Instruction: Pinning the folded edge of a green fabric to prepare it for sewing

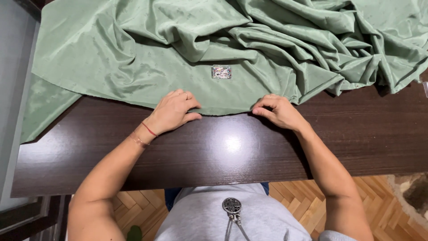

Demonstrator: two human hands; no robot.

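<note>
A large sheet of green satin fabric lies over the far half of a dark wooden table, smooth on the left and bunched in folds on the right. My left hand pinches the fabric's near edge. My right hand pinches the same edge about a hand's width to the right. A small clear box of pins rests on the fabric just beyond and between both hands.
The fabric hangs over the table's left edge. Parquet floor shows under the table's near edge. A round metal pendant hangs on my grey shirt. A small clear object sits at the right border.
</note>
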